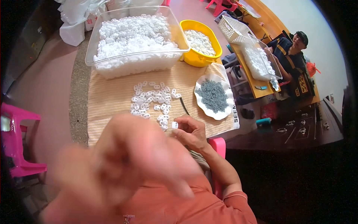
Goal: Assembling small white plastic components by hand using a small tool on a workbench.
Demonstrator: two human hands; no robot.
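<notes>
Between the thumb and forefinger of my right hand is a small white oval plastic piece with dark holes in its face. Very close to the camera, my left hand fills the lower left as a blur; its fingers look bent, and whatever they may hold does not show. Beyond both hands, loose white plastic pieces of the same kind lie scattered on the striped cloth. A thin black stick-like tool rests beside them. Small grey-green pieces are heaped on a white wavy-edged plate to the right.
At the table's far side stand a clear bin heaped with white pieces and a yellow basin holding more. A pink stool is at left. Right, a seated person works at another table with a clear bin.
</notes>
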